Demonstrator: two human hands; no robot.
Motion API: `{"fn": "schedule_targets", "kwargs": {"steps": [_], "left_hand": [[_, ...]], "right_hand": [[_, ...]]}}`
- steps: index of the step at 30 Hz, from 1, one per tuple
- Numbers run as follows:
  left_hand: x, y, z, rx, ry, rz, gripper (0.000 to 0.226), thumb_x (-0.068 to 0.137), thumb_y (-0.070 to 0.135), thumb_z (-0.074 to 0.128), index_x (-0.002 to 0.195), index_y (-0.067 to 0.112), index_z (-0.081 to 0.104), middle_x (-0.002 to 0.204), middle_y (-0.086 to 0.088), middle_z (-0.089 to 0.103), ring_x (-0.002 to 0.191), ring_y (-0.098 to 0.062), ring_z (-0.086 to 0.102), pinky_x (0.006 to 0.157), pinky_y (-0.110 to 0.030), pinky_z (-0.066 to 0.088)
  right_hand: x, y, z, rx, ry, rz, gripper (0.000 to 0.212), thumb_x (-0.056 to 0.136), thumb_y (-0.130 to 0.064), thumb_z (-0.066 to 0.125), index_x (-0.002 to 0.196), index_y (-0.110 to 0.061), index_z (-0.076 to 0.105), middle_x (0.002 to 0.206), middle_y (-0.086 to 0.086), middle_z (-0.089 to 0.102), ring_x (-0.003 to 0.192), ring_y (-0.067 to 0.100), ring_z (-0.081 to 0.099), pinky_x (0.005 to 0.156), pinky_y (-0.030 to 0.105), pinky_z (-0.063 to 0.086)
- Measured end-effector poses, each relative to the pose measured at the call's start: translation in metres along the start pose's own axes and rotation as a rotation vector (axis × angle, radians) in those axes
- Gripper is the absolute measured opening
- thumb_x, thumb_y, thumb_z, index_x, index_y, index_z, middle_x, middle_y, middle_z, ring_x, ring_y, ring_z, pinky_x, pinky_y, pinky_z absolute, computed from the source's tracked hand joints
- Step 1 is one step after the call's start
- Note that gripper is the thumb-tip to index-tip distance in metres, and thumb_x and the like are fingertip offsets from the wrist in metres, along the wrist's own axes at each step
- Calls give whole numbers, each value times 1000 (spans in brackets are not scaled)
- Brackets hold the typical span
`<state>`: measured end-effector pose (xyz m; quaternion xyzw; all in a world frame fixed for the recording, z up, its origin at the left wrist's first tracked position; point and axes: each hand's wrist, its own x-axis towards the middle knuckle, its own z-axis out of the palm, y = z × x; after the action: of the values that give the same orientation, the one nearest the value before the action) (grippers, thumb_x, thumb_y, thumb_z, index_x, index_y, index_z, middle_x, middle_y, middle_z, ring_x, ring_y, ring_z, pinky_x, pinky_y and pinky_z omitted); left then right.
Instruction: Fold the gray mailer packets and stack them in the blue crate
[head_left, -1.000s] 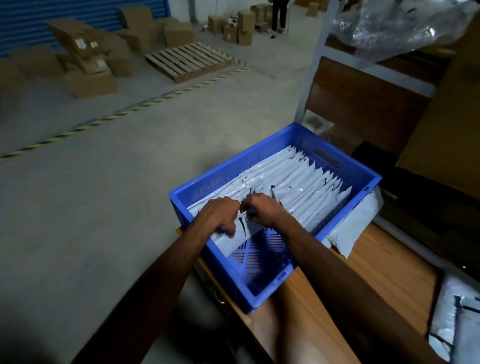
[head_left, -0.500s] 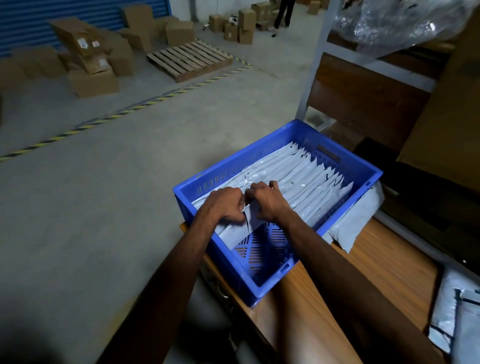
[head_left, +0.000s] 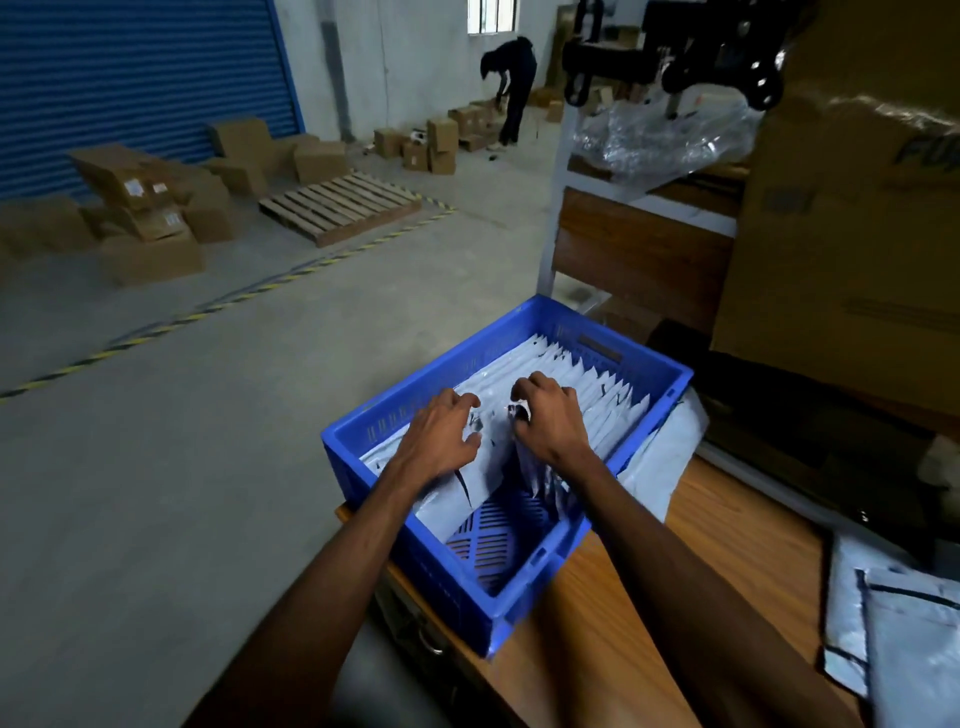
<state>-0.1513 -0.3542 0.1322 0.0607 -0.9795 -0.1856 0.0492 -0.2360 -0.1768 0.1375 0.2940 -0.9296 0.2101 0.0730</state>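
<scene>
Both hands (head_left: 444, 434) on folded mailers (head_left: 587, 395) — inside blue crate (head_left: 467, 587).

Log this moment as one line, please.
stage: stacking | left hand: on newest gray packet | right hand: fingers curled on packet row | blue crate: near end unfilled

Left hand (head_left: 441, 434) and right hand (head_left: 550, 415) reach forward, fingers bent downward.

Daylight is coming in dimly from a window (head_left: 492, 15) at the far wall; the foreground is sitting in shadow, edges are bowing with wide-angle distortion, and the right side is smearing into blur.
</scene>
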Motion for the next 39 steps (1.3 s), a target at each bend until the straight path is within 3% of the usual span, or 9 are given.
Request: {"fn": "schedule_targets", "kwargs": {"steps": [6,9,15,19,23,27,32,39], "left_hand": [[20,63,4,-113,55,109,46,95,29,63,140,20,55,131,-9,53,126,-30,49,101,-41,41],[28,102,18,-190,47,184,44,96,28,63,138,21,57,130,-7,54,128,-28,48,102,-38,43],[29,182,62,-224,-21,416,41,96,15,59,137,14,58,133,-10,52,130,-27,44,103,-39,44],[25,228,86,82,-5,431,45,92,13,58,137,11,55,134,-17,55,127,-36,44,101,-41,41],[13,252,119,204,10,460,39,88,18,63,127,15,63,122,-13,63,123,-33,53,93,-37,49],[6,261,152,50,-147,262,45,96,20,59,139,8,49,135,-20,54,125,-33,49,94,-39,51],[11,250,185,135,-109,188,83,92,28,64,159,2,21,158,-28,28,138,-39,38,106,-41,47],[23,258,203,0,-190,57,82,94,22,67,159,5,20,141,-22,52,125,-35,54,100,-42,50]], "right_hand": [[-33,52,-32,24,359,154,23,84,-16,57,106,-14,64,103,7,62,96,32,60,81,44,42],[-59,79,-41,24,448,255,24,86,-19,56,108,-14,63,105,9,61,95,34,60,78,45,45],[-113,129,-47,-6,431,428,29,86,-31,45,107,-18,61,105,5,60,98,32,61,81,45,47],[-140,153,-44,-17,437,540,23,90,-25,52,108,-15,62,106,7,62,95,32,62,77,42,46],[-164,172,-37,8,431,618,19,91,-19,60,109,-14,63,108,8,64,98,32,63,82,43,50],[-182,179,-33,8,415,653,19,92,-17,63,111,-15,64,110,6,63,97,28,62,84,42,49],[-200,184,-26,27,378,660,18,94,-15,62,112,-14,63,113,4,62,96,23,60,85,39,47],[-221,191,-11,20,241,707,24,95,-18,61,118,-15,62,119,5,62,102,28,62,89,42,45]]}}
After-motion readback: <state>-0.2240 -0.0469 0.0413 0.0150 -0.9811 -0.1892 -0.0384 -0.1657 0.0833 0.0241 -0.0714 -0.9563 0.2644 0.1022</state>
